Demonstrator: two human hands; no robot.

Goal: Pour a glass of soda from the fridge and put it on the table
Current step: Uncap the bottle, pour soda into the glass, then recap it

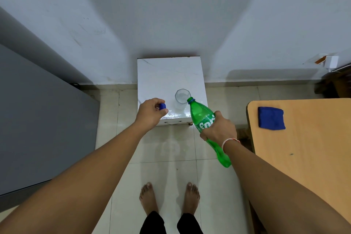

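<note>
Right hand: your right hand (218, 129) is wrapped round the middle of the green soda bottle (204, 121), fingers curled over the label, thumb up on the side nearest the neck
Bottle: it is tilted forward and to your left, base low near your wrist, open mouth raised and sitting just at the near right rim of the glass (182, 99); whether any soda is running out you cannot tell from here
Left hand: your left hand (152, 111) is closed on the blue cap (162, 106), pinched between thumb and fingertips, held over the near left corner of the white surface (171, 74)
Glass: clear, upright, standing on the white surface toward its near edge, between your two hands; the inside looks pale and hazy, so the level in it is hard to read
White surface: a small square glossy top set against the wall (171, 15), with wet-looking glints along its near edge by the glass
Wooden surface: a tan top (303, 148) with a rounded corner lies to your right, well apart from the glass, and carries a folded blue cloth (271, 118)
Fridge: a grey slab (43, 119) fills your left side, door shut
Floor: pale tiles (167, 176), your bare feet (169, 199) together below the white surface
Wrist: a thin band (228, 141) circles your right wrist
</note>
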